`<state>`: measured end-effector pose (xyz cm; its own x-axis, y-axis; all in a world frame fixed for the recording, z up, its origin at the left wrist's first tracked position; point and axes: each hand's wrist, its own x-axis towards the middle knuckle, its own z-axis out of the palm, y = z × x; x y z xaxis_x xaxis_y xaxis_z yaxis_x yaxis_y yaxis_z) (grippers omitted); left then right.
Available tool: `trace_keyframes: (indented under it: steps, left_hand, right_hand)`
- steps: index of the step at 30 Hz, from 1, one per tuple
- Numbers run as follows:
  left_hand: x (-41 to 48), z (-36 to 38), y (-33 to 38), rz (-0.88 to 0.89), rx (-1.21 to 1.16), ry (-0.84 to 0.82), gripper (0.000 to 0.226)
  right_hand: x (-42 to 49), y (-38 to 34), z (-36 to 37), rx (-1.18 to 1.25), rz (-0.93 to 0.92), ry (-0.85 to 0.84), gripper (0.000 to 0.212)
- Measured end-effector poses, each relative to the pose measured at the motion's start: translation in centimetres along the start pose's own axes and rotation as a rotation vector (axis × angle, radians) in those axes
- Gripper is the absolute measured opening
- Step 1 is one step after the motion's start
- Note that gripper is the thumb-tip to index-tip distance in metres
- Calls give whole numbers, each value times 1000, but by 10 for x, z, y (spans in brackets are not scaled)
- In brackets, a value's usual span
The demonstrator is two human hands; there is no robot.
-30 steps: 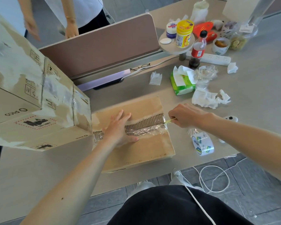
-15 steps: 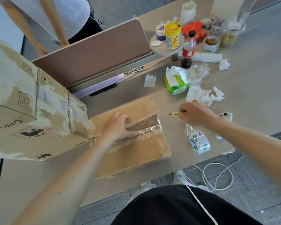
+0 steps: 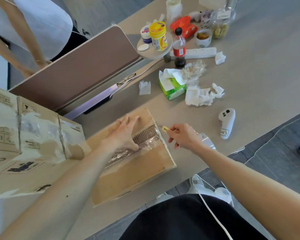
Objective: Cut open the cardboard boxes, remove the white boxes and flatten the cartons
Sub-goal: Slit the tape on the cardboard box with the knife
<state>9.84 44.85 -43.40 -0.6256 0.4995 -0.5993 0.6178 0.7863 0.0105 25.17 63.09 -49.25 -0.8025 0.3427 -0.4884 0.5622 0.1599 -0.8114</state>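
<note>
Evidently, the small cardboard carton (image 3: 139,172) lay flat on the grey desk (image 3: 260,94), near the front edge and just beside the larger carton (image 3: 33,153) on our left. Its flaps were closed, so no white boxes showed.

**Hold.** We laid our left hand (image 3: 123,134) on the lid with the fingers straight and spread and the thumb on the taped seam (image 3: 146,140). We judged that this press was there to stop the light carton sliding or turning under the blade. Our right hand (image 3: 184,135) was curled tightly round the yellow utility knife (image 3: 165,129), clear of the carton's right-hand edge. Only the knife's front end showed beyond the fingers.

**Orientation.** The carton's long axis ran from lower left to upper right in the head view, and the seam followed it down the middle of the lid. The knife lay nearly in line with that seam, tip pointing left toward the seam's right end and just beside it. Whether the tip touched the tape, we could not tell.

**Reading.** We took this alignment as preparation for a cut along the seam toward the bracing hand, so the thumb on the tape lay in the blade's likely path.
</note>
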Motion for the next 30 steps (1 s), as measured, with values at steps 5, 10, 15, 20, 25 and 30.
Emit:
trace_keyframes:
  steps: [5,10,15,20,25,30]
  left_hand:
    - [2,9,10,3,1,80,117]
    - [7,13,8,5,-7,118,111]
    - [7,14,6,15,-5,125,111]
    - [2,8,7,23,8,102,117]
    - [6,10,5,-1,20,56,122]
    - [9,13,3,-18,26,47,123]
  right_hand:
    - [6,0,6,38,-4,-6,20]
    - [11,5,11,85,-13,-31,21]
    - [13,5,16,112,-33,-31,21]
    - [18,2,15,77,-65,-25,27]
    - [16,4,11,-14,-121,-50,43]
    - [10,6,12,-38,-132,-77,43]
